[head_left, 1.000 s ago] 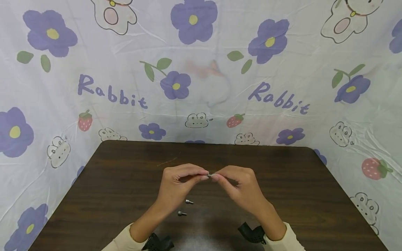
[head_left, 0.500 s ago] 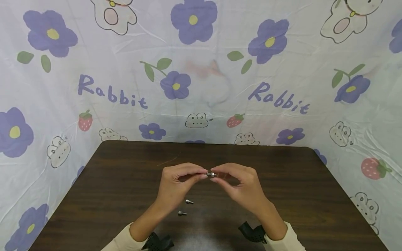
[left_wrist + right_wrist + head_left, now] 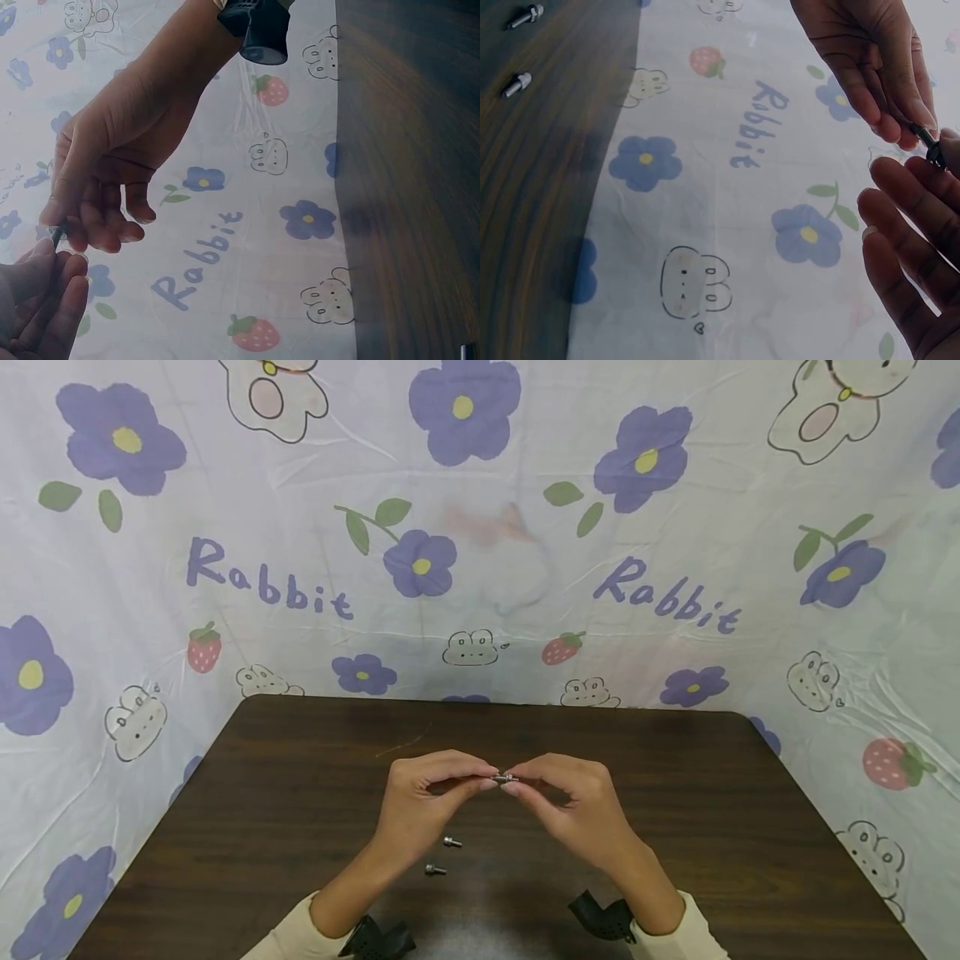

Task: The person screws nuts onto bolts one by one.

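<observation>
Above the table, my left hand pinches one end of a small metal bolt between thumb and fingertips. From the other side, my right hand pinches the wider part near the opposite end. Seen in the right wrist view, the bolt has a narrow shaft and a wider dark collar; whether that is a nut, washer or head I cannot tell. Fingertips cover both ends. Below, beside my left wrist, lie two more bolts, one farther back and one nearer.
A dark wood-grain table lies under both hands. Behind and beside it hangs a white cloth printed with flowers and rabbits. Black wrist cameras, one on the left and one on the right, sit by the sleeves.
My right fingertips spread slightly half a second ago, baring the collar, and have now come together on it again. My left hand and the two bolts on the table stay put.
</observation>
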`<state>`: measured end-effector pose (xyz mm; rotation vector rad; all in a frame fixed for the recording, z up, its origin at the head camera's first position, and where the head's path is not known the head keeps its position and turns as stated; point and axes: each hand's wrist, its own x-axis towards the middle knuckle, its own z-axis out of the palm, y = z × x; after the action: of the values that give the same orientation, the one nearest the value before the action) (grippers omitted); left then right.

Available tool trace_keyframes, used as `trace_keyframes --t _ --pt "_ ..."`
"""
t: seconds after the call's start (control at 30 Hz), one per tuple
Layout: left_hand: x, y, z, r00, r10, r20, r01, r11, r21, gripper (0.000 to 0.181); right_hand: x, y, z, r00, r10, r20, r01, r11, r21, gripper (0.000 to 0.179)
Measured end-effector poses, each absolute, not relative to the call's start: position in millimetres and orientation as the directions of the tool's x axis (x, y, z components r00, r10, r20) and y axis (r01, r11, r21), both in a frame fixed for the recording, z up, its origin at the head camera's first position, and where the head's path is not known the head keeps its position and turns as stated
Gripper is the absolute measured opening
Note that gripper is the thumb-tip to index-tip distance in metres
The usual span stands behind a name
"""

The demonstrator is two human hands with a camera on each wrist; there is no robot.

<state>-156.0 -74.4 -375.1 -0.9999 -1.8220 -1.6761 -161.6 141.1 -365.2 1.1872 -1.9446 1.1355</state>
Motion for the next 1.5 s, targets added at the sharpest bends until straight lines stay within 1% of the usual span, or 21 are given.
trace_keyframes --t 0.17,0.33,0.4,0.53,0.63,0.77,0.9,0.97,1.17,1.27,1.37,1.5 --pt "-155.3 -74.4 -375.3 -0.628 0.202 0.751 0.764 -0.022 0.645 0.012 -160.5 142.1 -366.7 -0.458 -0.423 0.781 -0.888 0.251 -0.385 0.009" --pt "-155.5 -75.1 -374.8 -0.631 0.198 0.750 0.764 -0.011 0.645 0.012 -160.7 141.6 -367.0 -0.471 -0.430 0.771 -0.882 0.263 -0.392 0.008" --pt "-155.7 -75.3 -374.5 -0.629 0.195 0.752 0.767 -0.004 0.642 0.012 -160.5 141.0 -366.3 -0.473 -0.425 0.772 -0.880 0.268 -0.392 0.013" --pt "-155.5 -75.3 -374.6 -0.626 0.193 0.756 0.769 -0.008 0.639 0.014 -159.6 140.4 -364.6 -0.465 -0.415 0.782 -0.884 0.269 -0.383 0.026" --pt "-155.4 -74.6 -375.1 -0.625 0.194 0.756 0.769 -0.016 0.639 0.017 -159.3 140.7 -364.0 -0.451 -0.412 0.792 -0.891 0.267 -0.368 0.031" --pt "-155.9 -74.0 -375.5 -0.623 0.195 0.758 0.770 -0.020 0.638 0.019 -159.5 141.3 -363.6 -0.440 -0.409 0.800 -0.895 0.268 -0.356 0.027" --pt "-156.0 -74.5 -375.4 -0.623 0.197 0.757 0.770 -0.017 0.638 0.014 -160.2 141.6 -363.7 -0.432 -0.409 0.804 -0.899 0.266 -0.348 0.015" --pt "-156.2 -74.5 -375.2 -0.623 0.199 0.757 0.770 -0.015 0.638 0.013 -160.6 141.4 -363.9 -0.428 -0.408 0.806 -0.901 0.258 -0.348 0.013" --pt "-155.9 -74.4 -375.6 -0.616 0.208 0.760 0.773 -0.029 0.634 0.015 -160.5 140.4 -365.1 -0.428 -0.411 0.805 -0.903 0.239 -0.358 0.016" --pt "-155.8 -74.0 -376.5 -0.615 0.213 0.759 0.773 -0.028 0.634 0.015 -159.9 140.4 -365.1 -0.434 -0.406 0.804 -0.899 0.252 -0.358 0.020" --pt "-155.6 -73.7 -376.6 -0.617 0.213 0.757 0.772 -0.019 0.635 0.013 -159.7 139.9 -364.5 -0.420 -0.384 0.823 -0.904 0.259 -0.340 0.022" --pt "-155.9 -74.2 -375.8 -0.618 0.206 0.759 0.774 -0.007 0.633 0.012 -160.8 139.2 -362.9 -0.376 -0.369 0.850 -0.921 0.250 -0.299 0.026"
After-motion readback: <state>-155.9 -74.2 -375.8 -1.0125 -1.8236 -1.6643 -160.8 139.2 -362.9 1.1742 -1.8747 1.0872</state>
